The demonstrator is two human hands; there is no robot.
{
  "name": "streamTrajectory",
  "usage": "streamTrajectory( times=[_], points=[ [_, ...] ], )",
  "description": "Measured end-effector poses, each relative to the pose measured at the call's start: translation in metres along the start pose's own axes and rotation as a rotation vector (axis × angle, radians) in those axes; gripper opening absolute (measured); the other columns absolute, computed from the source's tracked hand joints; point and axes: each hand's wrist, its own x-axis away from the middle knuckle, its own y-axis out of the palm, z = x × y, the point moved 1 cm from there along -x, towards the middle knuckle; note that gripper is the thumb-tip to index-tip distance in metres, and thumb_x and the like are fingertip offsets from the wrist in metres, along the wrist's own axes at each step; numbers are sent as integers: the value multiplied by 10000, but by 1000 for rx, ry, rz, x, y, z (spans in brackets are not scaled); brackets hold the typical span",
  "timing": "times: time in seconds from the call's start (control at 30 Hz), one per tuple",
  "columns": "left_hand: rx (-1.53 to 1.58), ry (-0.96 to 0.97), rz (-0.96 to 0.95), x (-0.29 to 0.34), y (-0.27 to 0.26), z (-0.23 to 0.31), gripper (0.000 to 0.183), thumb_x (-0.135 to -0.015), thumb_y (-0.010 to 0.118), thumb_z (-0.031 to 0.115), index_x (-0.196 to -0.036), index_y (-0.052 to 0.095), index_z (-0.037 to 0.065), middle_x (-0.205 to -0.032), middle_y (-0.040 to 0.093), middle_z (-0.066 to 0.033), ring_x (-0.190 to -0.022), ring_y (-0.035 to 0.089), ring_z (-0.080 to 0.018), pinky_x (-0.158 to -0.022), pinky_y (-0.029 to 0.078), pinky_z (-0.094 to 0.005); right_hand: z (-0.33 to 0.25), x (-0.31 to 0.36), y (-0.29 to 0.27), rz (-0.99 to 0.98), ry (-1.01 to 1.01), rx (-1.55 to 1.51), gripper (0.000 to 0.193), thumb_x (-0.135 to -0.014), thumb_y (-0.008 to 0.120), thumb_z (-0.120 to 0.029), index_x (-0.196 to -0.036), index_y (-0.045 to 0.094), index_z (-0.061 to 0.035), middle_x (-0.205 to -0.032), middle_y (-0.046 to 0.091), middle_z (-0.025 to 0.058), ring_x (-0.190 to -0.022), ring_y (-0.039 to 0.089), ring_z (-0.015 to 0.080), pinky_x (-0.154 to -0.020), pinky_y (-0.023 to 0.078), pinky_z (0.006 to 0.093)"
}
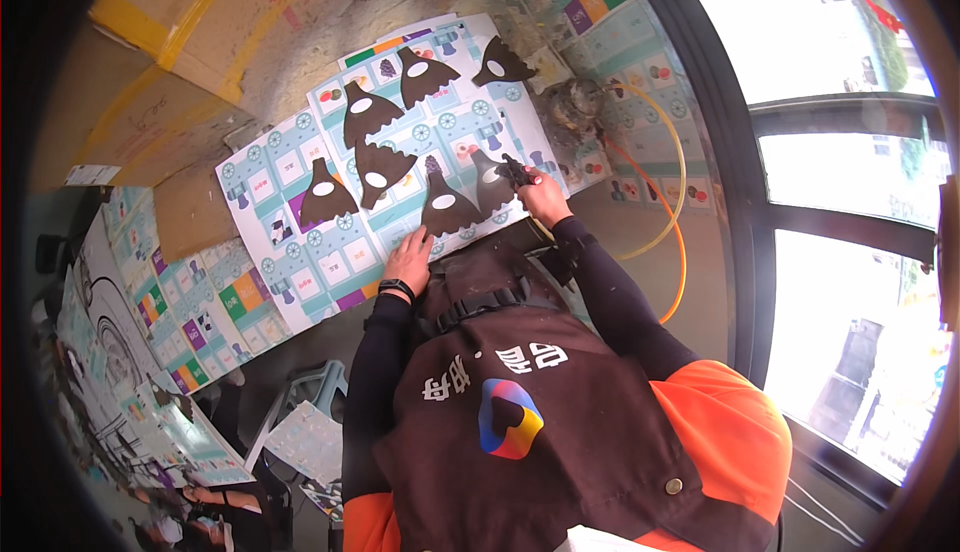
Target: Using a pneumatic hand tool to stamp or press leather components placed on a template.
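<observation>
Dark brown flat pieces with scalloped edges and a pale oval lie on a printed sheet over the table. My left hand (408,260) rests flat with fingers stretched at the sheet's near edge. Its fingertips touch the corner of the nearest brown piece (450,217). My right hand (543,200) is closed round a small black spray gun (516,173). The gun's front points left over a greyer piece (491,184), which it partly covers. Farther off lie more brown pieces, among them one at the left (325,198) and one at the far right (503,64).
Cardboard boxes (200,22) stand behind and left of the table. Yellow (677,142) and orange (684,252) hoses loop down at the right, beside a window frame (745,152). A grey-blue stool (310,392) stands lower left. Other people's hands (205,495) show at a table beyond.
</observation>
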Motion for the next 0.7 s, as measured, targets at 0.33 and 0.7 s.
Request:
streamTrajectory(
  times=[0.33,0.7],
  points=[
    [31,10,-51,-4,6,-6,586,-772,639,62,-1348,529,74,-1473,413,-111,-1348,415,-303,-1047,439,-443,-32,34,22,-400,-213,-187,212,-718,640,-120,-897,638,-7,-786,661,104,-777,639,230,-739,494,344],
    [-10,24,-9,1,6,-6,424,-897,466,105,-1307,572,97,-1479,430,-76,-1359,418,-248,-1036,439,-429,-42,27,60,-215,-226,75,337,-772,620,-195,-1052,633,-7,-918,682,249,-913,647,437,-796,505,464]
  ],
)
